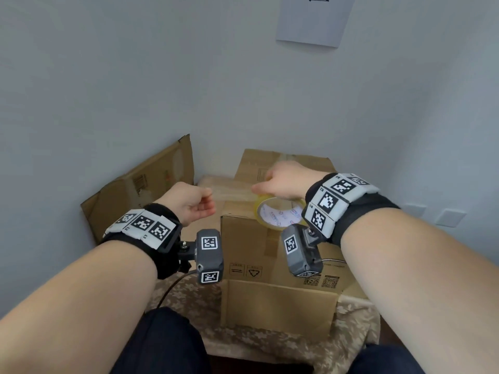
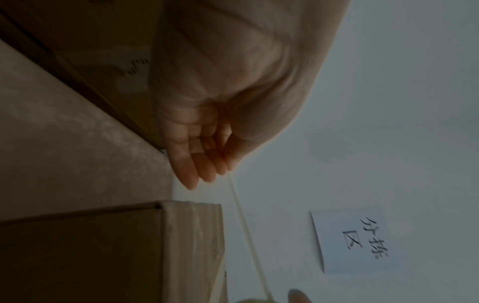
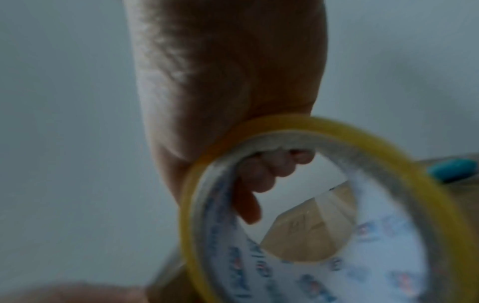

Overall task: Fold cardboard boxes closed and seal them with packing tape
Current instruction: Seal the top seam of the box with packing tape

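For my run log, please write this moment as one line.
right hand: holds tape roll | left hand: pinches pulled tape strip | cardboard box: flaps closed

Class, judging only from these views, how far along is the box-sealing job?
Done: the cardboard box has its flaps folded shut. In hand: the right hand grips the tape roll, and the left hand pinches the pulled-out tape strip. Left: pressing the strip along the seam and cutting it.

A white sheet of paper (image 1: pixel 315 18) with dark handwritten marks hangs on the pale wall (image 1: pixel 113 76). A camouflage-patterned cloth (image 1: pixel 270 344) covers the surface below. 2 pale wall plates (image 1: pixel 450 217) sit low on the right wall.
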